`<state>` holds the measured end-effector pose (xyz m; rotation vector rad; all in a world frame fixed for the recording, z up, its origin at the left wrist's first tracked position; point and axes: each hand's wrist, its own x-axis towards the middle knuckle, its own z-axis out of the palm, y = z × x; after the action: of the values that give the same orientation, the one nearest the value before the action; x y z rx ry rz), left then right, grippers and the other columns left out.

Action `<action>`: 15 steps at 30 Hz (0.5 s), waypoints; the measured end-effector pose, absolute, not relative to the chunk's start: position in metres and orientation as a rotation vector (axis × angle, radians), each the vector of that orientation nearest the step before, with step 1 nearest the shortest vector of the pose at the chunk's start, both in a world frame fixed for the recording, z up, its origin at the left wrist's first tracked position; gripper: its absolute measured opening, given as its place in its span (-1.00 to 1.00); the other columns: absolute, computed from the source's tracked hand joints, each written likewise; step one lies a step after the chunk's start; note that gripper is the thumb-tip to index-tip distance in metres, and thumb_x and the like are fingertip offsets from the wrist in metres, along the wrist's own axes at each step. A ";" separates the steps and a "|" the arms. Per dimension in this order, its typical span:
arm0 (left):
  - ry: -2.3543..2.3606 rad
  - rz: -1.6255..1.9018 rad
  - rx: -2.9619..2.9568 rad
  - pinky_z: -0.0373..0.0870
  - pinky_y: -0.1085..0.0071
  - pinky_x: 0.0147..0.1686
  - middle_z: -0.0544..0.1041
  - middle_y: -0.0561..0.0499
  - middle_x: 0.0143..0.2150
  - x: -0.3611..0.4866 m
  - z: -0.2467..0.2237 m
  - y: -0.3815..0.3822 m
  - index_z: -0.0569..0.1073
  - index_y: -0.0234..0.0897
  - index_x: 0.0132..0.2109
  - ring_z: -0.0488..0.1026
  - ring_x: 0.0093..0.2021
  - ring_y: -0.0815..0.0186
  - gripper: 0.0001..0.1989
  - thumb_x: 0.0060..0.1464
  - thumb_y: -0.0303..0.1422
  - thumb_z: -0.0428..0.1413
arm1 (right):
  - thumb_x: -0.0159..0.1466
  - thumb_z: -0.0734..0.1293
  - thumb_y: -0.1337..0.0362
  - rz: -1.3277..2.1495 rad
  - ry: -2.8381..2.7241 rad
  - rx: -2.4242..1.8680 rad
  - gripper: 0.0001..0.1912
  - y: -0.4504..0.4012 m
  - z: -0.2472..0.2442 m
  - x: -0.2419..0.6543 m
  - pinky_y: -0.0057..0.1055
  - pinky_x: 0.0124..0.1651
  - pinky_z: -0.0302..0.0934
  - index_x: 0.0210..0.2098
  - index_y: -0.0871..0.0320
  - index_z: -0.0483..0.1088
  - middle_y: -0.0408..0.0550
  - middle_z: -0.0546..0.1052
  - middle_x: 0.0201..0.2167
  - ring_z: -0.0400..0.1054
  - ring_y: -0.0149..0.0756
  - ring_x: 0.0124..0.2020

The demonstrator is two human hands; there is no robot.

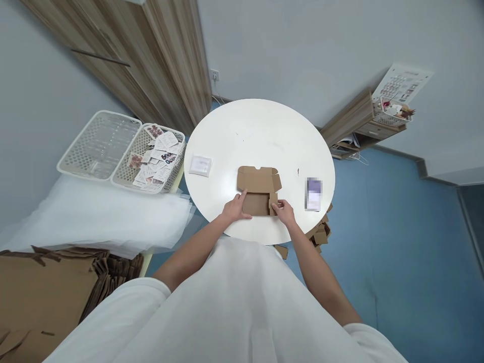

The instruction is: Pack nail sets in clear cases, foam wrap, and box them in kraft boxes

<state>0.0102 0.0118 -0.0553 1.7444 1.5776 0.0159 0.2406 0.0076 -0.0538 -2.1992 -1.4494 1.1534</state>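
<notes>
A small brown cardboard box (255, 203) lies on the white round table in front of me, its lid (257, 179) laid back away from me with side flaps spread. Around the box's left wall is my left hand (235, 207), thumb and fingers apart. My right hand (284, 210) pinches the right end flap (273, 203), which stands partly folded over the box's inside. The box floor is bare where it shows. Parts of the left wall are hidden by my left hand.
On the white table (260, 121) lie a clear packet (200, 165) at left and a blurred purple-white item (313, 194) at right. White baskets (147, 156) with printed cards, translucent sheets (98, 212) and stacked flat cardboard (45, 297) are to my left. Cardboard boxes (321, 233) sit below the table's right edge.
</notes>
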 end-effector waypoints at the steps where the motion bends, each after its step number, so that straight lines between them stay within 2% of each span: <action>1: 1.575 0.017 1.747 0.25 0.38 -0.25 0.26 -0.15 0.03 0.010 -0.056 0.011 -0.19 -0.08 0.27 0.37 -0.08 0.04 0.11 -0.36 -0.05 0.25 | 0.06 0.24 0.05 1.106 -1.482 -2.256 -0.65 0.010 -0.055 0.239 -0.38 -0.30 0.20 -0.23 0.13 0.31 -0.10 0.46 -0.36 0.34 -0.30 -0.34; 4: 1.559 0.031 1.747 0.26 0.38 -0.28 0.26 -0.14 0.01 0.011 -0.057 0.009 -0.21 -0.06 0.27 0.38 -0.09 0.04 0.10 -0.34 -0.05 0.24 | 0.08 0.22 0.13 1.008 -1.570 -2.366 -0.82 0.014 -0.059 0.236 -0.41 -0.38 0.14 -0.39 0.10 0.26 -0.14 0.42 -0.47 0.30 -0.32 -0.43; 8: 1.542 0.056 1.723 0.26 0.40 -0.27 0.24 -0.13 0.01 0.011 -0.056 0.008 -0.20 -0.04 0.27 0.38 -0.09 0.06 0.08 -0.32 -0.07 0.24 | 0.09 0.19 0.24 0.957 -1.643 -2.373 -0.93 0.014 -0.063 0.233 -0.43 -0.44 0.09 -0.42 0.08 0.19 -0.16 0.38 -0.51 0.26 -0.32 -0.47; 15: 1.509 0.059 1.749 0.26 0.40 -0.27 0.25 -0.13 0.03 0.011 -0.055 0.010 -0.20 -0.06 0.27 0.36 -0.05 0.07 0.05 -0.28 -0.08 0.23 | 0.11 0.17 0.26 0.918 -1.631 -2.389 -0.92 0.007 -0.064 0.230 -0.41 -0.42 0.11 -0.37 0.08 0.20 -0.12 0.40 -0.49 0.29 -0.28 -0.45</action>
<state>0.0105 0.0102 -0.0553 1.7488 1.5094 0.0586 0.2302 0.0072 -0.0637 -2.3893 -1.6314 0.9183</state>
